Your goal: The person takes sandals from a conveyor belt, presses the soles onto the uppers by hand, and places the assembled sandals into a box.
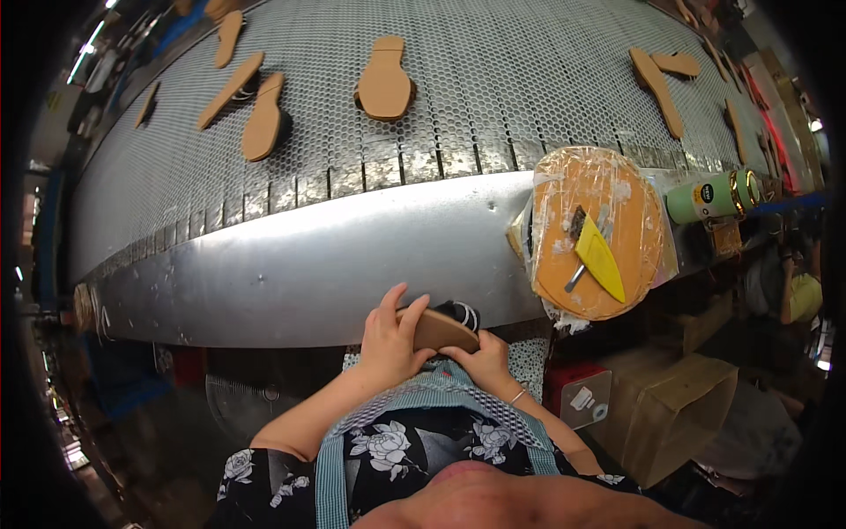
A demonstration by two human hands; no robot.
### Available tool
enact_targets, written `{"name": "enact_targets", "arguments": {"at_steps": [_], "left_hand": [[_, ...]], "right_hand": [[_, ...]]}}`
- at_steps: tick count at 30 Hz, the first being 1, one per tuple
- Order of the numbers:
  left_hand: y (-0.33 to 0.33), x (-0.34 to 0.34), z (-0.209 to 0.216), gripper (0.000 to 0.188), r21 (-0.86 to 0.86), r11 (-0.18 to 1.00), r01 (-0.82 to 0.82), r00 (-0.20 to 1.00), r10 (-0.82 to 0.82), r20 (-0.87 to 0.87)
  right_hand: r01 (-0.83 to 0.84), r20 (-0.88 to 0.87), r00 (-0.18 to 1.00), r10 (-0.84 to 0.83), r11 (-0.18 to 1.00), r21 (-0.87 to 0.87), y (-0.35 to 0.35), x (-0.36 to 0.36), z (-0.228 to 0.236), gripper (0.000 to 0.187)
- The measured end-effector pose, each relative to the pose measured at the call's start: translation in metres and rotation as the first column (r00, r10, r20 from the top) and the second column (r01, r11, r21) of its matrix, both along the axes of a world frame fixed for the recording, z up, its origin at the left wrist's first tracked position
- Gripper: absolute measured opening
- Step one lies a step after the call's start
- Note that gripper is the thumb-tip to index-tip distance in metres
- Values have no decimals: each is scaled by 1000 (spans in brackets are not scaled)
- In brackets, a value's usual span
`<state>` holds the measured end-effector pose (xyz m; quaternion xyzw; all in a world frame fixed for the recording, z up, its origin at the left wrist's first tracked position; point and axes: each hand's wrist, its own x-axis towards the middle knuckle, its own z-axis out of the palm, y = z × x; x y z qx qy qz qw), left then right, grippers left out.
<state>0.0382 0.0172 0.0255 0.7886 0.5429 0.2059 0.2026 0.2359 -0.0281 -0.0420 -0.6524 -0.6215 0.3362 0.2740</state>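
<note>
A sandal with a brown sole and black straps with white trim is held close to my body, just over the near edge of the metal table. My left hand grips its left end, fingers spread over the sole and thumb below. On the other end, my right hand pinches the sole near the straps. The sole is turned partly toward me, so most of the straps are hidden behind it.
Several sandals lie sole up on the perforated metal surface, one sandal at its middle. A round orange board wrapped in clear film carries a yellow-bladed scraper. Right of it lies a green tumbler. A cardboard box stands lower right.
</note>
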Motion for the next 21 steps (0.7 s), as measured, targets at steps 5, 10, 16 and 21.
{"name": "enact_targets", "arguments": {"at_steps": [5, 10, 16, 21], "left_hand": [[22, 7, 25, 67, -260, 957, 126, 866, 22, 499], [62, -42, -19, 33, -103, 958, -268, 799, 280, 532], [71, 5, -20, 31, -38, 944, -327, 842, 309, 443], [87, 24, -22, 26, 9, 987, -158, 952, 150, 265]], "right_hand": [[-169, 110, 983, 145, 954, 247, -16, 52, 10, 42], [-198, 232, 968, 94, 855, 480, -36, 128, 22, 40], [640, 5, 769, -640, 768, -18, -165, 294, 2, 38], [888, -839, -182, -513, 281, -364, -283, 476, 8, 36]]}}
